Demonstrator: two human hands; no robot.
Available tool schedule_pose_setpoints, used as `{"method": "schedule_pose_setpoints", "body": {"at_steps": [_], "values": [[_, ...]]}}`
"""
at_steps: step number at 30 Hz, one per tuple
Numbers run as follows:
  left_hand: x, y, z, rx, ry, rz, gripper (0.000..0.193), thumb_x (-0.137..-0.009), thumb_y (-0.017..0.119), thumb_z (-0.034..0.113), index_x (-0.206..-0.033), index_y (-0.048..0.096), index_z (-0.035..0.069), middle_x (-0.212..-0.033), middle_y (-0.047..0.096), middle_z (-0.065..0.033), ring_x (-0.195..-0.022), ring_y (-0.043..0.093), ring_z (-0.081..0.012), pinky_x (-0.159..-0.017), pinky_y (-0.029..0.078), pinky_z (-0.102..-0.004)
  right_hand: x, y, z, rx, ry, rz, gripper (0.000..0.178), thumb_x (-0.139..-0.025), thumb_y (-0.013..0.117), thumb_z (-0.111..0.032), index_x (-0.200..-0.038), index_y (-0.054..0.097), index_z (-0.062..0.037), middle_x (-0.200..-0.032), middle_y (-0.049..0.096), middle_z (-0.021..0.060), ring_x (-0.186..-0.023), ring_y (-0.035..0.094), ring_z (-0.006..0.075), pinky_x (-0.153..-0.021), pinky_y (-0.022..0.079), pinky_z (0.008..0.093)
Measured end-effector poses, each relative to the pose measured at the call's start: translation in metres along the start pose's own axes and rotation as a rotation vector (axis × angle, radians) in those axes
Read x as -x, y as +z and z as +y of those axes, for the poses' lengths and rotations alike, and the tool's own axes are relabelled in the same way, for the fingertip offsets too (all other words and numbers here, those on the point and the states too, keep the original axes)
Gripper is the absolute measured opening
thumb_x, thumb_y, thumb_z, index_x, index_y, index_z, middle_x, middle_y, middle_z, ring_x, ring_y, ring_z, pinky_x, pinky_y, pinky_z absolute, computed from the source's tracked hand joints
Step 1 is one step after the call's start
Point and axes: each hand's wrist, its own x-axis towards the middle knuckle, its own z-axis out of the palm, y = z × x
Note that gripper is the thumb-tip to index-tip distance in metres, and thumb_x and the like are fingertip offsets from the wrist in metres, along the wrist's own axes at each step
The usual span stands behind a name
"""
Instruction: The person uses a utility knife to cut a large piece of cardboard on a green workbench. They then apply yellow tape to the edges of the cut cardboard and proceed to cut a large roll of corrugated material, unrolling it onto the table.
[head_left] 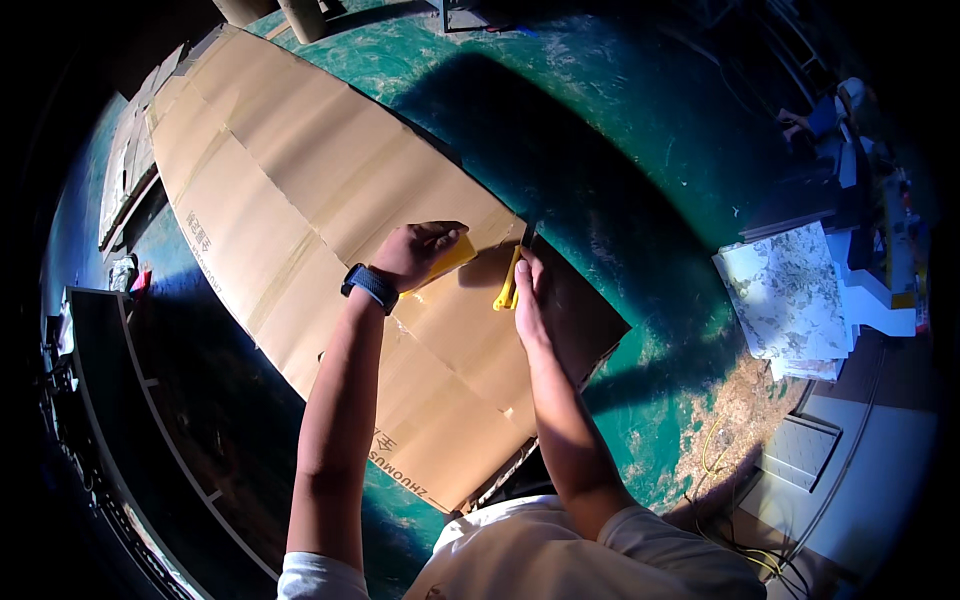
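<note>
A long table-like surface covered in brown cardboard point(350, 190) stretches away in front of me. My left hand point(408, 252), with a dark watch on the wrist, is curled over the cardboard and grips a flat yellow piece point(452, 262) whose exact kind I cannot make out. Close by on the right, my right hand point(532, 295) is closed round a yellow-handled cutter point(508, 284). The cutter's dark blade point(529, 234) points away from me, near the cardboard's right edge. Part of the handle is hidden by the fingers.
Marbled white sheets point(785, 290) are stacked on the right, above a worn patch of the green floor point(650, 400). Cables point(765, 560) lie at the lower right. A dark frame point(150, 400) stands at the left, and round posts point(303, 18) at the far end.
</note>
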Motion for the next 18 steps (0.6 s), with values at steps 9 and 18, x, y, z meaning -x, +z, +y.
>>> {"method": "schedule_pose_setpoints", "body": {"at_steps": [9,18], "values": [[0.129,0.099,0.049,0.52,-0.292,-0.455,0.072,-0.078,0.081,0.046,-0.132,0.054,0.006,-0.12,0.066,-0.0122,-0.111,0.061,-0.0214,-0.097,0.049,-0.0335,0.09,-0.205,0.005,0.206,0.001,0.156,0.023,-0.09,0.072,-0.016,-0.083,0.052,-0.0042,-0.077,0.048,-0.002,-0.073,0.044,0.0066,-0.066,0.04,0.0239],[0.218,0.164,0.169,-0.298,0.293,-0.961,0.04,-0.086,0.066,0.052,-0.112,0.07,0.023,-0.094,0.073,-0.0026,-0.086,0.069,-0.0176,-0.087,0.043,-0.0386,0.367,-0.095,0.219,-0.66,1.324,0.098,0.018,-0.088,0.067,-0.017,-0.104,0.063,-0.0095,-0.097,0.063,0.0012,-0.084,0.059,0.0142,-0.077,0.048,0.0313]]}}
